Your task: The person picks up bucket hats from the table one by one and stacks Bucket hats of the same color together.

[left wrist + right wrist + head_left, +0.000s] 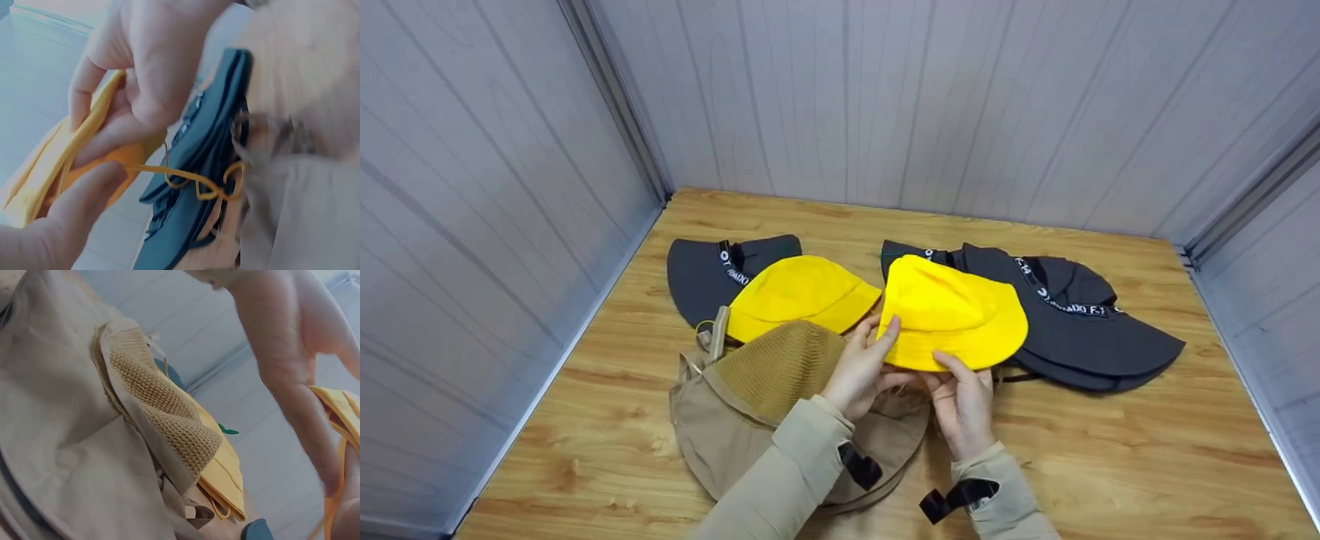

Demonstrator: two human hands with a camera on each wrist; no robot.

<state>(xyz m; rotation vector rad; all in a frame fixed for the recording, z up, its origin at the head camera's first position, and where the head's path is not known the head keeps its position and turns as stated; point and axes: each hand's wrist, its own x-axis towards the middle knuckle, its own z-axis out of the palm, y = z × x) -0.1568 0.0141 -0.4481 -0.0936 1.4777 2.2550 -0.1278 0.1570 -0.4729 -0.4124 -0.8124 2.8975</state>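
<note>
Yellow hat (960,315) held up in front of the person, above the wooden table (607,450), its right side overlapping the view of the stacked dark hats (1102,345). Left hand (859,367) pinches the brim at its left end, thumb on the upper face; right hand (964,405) pinches the near edge, thumb on top, fingers beneath. A tan hat (727,435) with a mesh crown lies below the forearms; a second yellow hat (795,292) sits behind it, overlapping a lone dark hat (690,281). Handling, as judged: light, thin cloth, soft and foldable; the crown is creased and partly flattened, so it probably gives at a touch. The brim seems the firmer part, holding its curve between the two grips, and looks the best place to take hold: thumb above, fingers below, at two separated spots. Matt fabric, unlikely to slip or break; creasing is the likelier harm. Thin yellow cord (180,172) trails from the hat in the left wrist view, loose and looped near tan cloth; it could snag, so fingers do better kept on the brim and clear of the string.
</note>
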